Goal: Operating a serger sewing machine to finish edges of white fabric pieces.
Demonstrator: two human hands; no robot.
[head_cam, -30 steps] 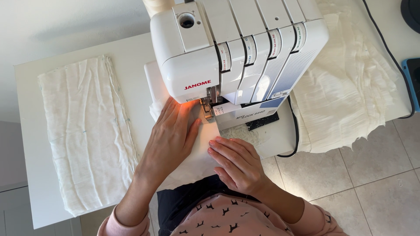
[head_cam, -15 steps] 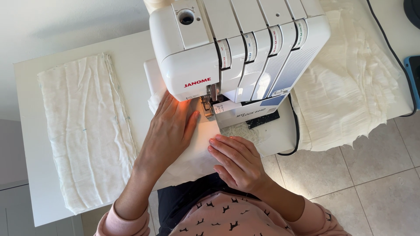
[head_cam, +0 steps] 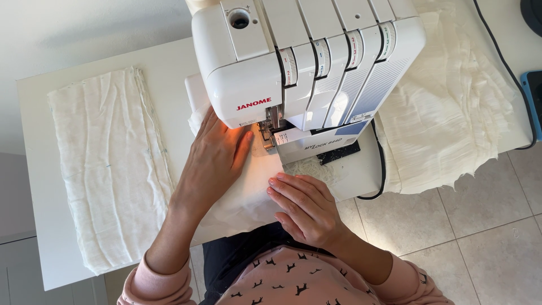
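I see the pale cloth lying flat under the presser foot of the white overlock machine — mid-seam, I judge. My left hand presses it open-palmed, my right hand rests fingers-flat nearer. Next calls for steady, straight feeding — stacks wait on the bench.

The left hand has slid the white cloth slightly toward the needle.

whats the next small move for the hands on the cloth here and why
Probably ease the white cloth a little further toward the presser foot: the left hand lies flat beside the foot, the right hand flat on the near edge.
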